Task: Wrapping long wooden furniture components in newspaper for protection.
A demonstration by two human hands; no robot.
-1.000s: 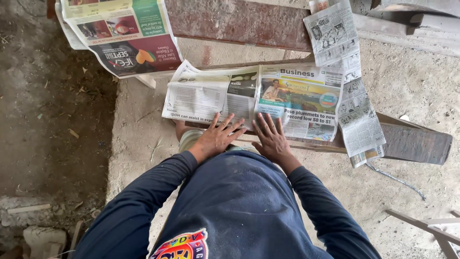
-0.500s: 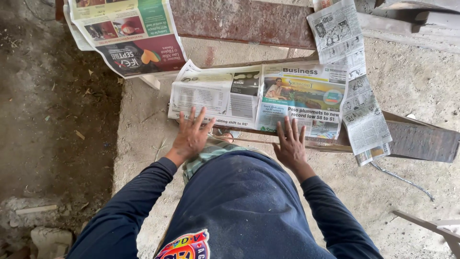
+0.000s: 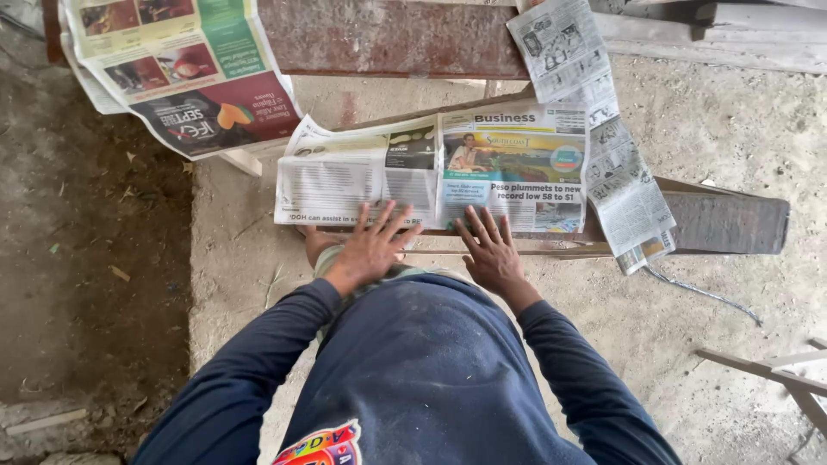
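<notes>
Presently: folded newspaper (image 3: 435, 168) spread on a dark wooden plank (image 3: 724, 224) over the concrete floor (image 3: 689, 129). Left hand (image 3: 369, 250) and right hand (image 3: 489, 250), each grip released, fingers splayed flat on the newspaper's near edge. Second newspaper (image 3: 185, 73) up-left of it, narrow newspaper strip (image 3: 603, 138) right of it.

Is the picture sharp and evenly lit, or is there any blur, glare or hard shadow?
Head view: soft, even daylight, no glare and no hard shadows. The newspaper sheet is crisp. Left hand and right hand show no motion blur. The wide lens bends straight edges slightly near the frame's borders.
</notes>
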